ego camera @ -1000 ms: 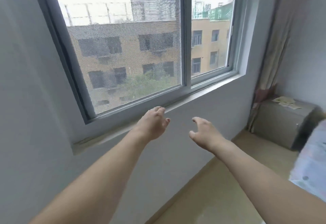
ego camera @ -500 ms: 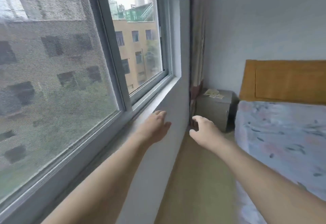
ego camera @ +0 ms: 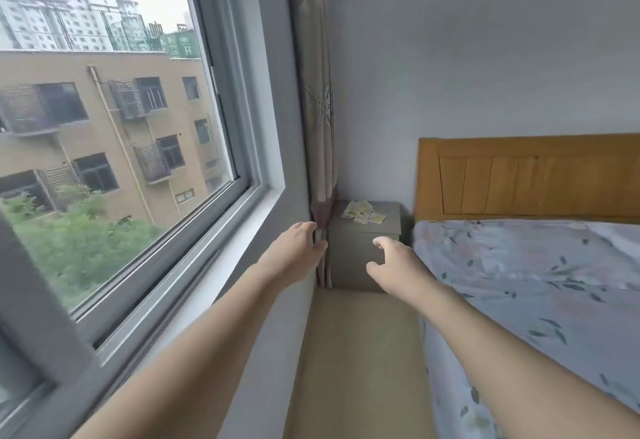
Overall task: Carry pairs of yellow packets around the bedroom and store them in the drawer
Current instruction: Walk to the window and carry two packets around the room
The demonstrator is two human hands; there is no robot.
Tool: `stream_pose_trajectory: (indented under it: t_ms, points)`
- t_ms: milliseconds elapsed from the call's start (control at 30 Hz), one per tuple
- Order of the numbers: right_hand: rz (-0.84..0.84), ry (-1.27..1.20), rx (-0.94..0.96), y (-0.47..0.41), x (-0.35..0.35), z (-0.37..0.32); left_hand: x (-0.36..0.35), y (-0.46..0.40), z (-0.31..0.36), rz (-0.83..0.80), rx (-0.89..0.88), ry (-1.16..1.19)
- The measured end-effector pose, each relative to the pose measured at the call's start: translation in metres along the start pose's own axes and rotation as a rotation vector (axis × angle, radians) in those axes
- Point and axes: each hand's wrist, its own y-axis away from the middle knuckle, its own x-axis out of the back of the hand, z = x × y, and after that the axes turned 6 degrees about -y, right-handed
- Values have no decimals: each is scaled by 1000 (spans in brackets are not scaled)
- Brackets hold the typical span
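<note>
Several yellow packets lie in a loose heap on top of a grey bedside cabinet in the far corner of the room. Both arms reach forward at chest height. My left hand is empty with its fingers loosely apart, in front of the curtain's lower end. My right hand is empty too, fingers spread, and overlaps the cabinet's front in the view. Both hands are well short of the packets. No drawer front can be made out on the cabinet.
A large window with a grey sill runs along the left wall. A patterned curtain hangs in the corner. A bed with a floral sheet and wooden headboard fills the right. A narrow floor strip leads to the cabinet.
The view has swung right from the window toward the corner, and the cabinet with the packets has come nearer. Both hands stay empty and held out in front.
</note>
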Motion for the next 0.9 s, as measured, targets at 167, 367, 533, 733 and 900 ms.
stream_pose_trajectory:
  t_ms: [167, 367, 533, 733, 900]
  points:
    - [-18, -1, -47, -96, -5, 22, -29, -106, -13, -77, 39, 25]
    - [2, 18, -90, -239, -10, 58, -75, -249, -38, -102, -22, 46]
    - [26, 35, -106, -375, -11, 82, -102, -399, -54, -111, 59, 193]
    - [65, 48, -150, -518, 18, 105, -122, -569, -61, -131, 89, 234]
    - [55, 32, -212, -619, 24, 140, -167, -670, -54, -209, 26, 204]
